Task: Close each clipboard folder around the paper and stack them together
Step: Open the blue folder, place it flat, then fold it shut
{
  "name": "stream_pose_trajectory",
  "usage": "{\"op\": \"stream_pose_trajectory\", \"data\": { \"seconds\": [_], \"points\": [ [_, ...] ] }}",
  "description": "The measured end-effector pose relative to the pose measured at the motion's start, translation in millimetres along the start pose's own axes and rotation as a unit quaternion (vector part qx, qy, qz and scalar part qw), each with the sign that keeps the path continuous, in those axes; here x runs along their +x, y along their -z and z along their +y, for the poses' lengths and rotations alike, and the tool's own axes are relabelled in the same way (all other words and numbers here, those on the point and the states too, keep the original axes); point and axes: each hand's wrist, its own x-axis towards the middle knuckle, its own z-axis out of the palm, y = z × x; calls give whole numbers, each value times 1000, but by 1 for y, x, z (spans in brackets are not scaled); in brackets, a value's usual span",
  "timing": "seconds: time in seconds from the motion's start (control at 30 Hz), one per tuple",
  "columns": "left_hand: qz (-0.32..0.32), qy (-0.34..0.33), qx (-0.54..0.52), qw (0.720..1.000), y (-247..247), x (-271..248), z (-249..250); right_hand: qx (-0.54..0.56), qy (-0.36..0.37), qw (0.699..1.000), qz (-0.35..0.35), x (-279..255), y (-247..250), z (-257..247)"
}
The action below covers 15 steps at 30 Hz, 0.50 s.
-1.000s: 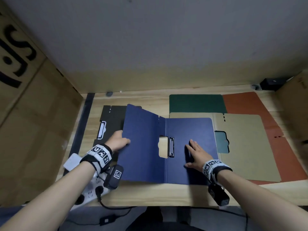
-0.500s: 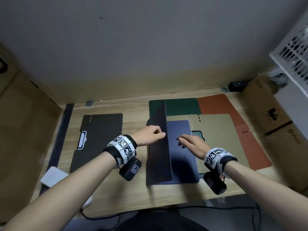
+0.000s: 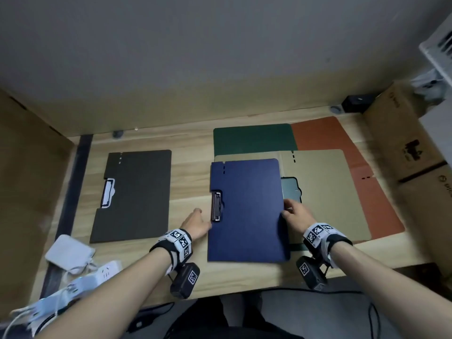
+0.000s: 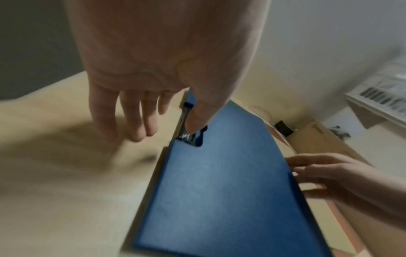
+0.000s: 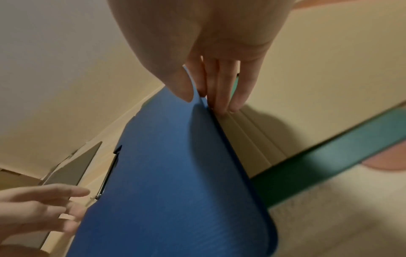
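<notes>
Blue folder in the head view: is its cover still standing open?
No. The blue folder lies closed and flat, its clip showing through the cover's notch, with the right hand at its right edge.

Makeshift office: wooden desk (image 3: 190, 277), cardboard boxes (image 3: 401, 143), power strip (image 3: 97, 272)

Your middle folder (image 3: 247, 211) lies shut on the tabletop (image 3: 190, 167), its clip (image 3: 216, 209) on its left edge. Well to its left lies another shut folder (image 3: 137, 196). Under it, reaching out to its right, an open folder (image 3: 322, 192) lies spread, with two more sheets (image 3: 254, 138) showing behind that one. Your left hand (image 3: 195, 225) sits just left of the clip. Your right hand (image 3: 297, 215) pinches the middle folder's right edge. Boxes (image 3: 401, 143) stand far to its right.
</notes>
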Motion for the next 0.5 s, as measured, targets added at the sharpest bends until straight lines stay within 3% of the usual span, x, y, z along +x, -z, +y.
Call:
{"op": "stream_pose_trajectory", "data": {
  "seconds": [0.13,0.33,0.5],
  "points": [
    [9,39,-161,986,-23,9,-11,-43,-23,998,34,2,-25,-1],
    [21,67,-306,949,-21,24,-20,-50,-36,998,30,6,-34,-11],
    [-16,6,-337,941,2,18,-25,-42,-25,999,11,8,-36,-35]
  ]
}}
